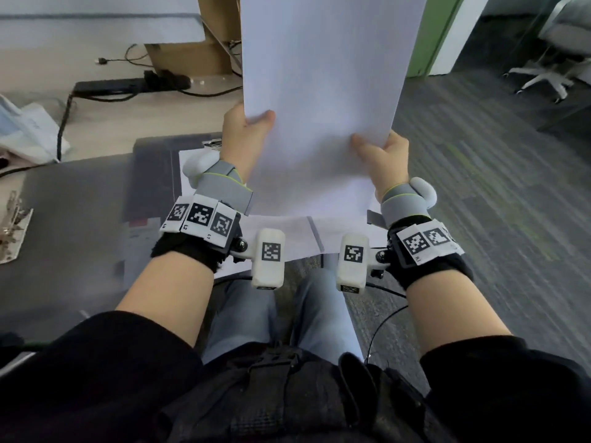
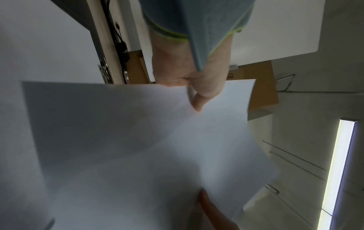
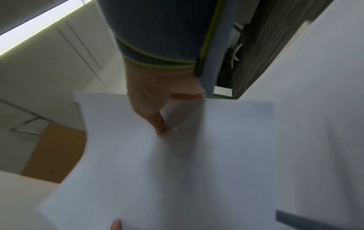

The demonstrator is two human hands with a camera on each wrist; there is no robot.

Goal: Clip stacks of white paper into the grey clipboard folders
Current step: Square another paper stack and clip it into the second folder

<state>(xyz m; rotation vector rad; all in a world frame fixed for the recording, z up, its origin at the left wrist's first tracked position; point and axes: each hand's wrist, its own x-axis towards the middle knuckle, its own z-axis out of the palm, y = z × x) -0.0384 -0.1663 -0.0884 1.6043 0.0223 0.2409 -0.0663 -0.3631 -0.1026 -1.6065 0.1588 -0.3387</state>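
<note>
A stack of white paper [image 1: 319,84] stands upright in the air in front of me, held by both hands. My left hand [image 1: 246,129] pinches its left edge, thumb on the near face. My right hand [image 1: 383,158] pinches the right edge lower down, thumb also on the near face. The left wrist view has the thumb [image 2: 199,102] pressed on the paper [image 2: 138,140]; the right wrist view has the thumb [image 3: 159,126] on the sheet [image 3: 177,171]. A dark grey clipboard folder [image 1: 153,174] lies open on the table below, its metal clip [image 1: 212,143] at the far edge. More white sheets [image 1: 281,235] lie under the hands.
A metal binder clip mechanism [image 1: 12,225] lies at the table's left edge. A black power strip [image 1: 112,86] with cables and a cardboard box [image 1: 192,59] stand on the floor beyond. Crumpled papers [image 1: 25,129] lie far left. An office chair base [image 1: 543,78] is at the right.
</note>
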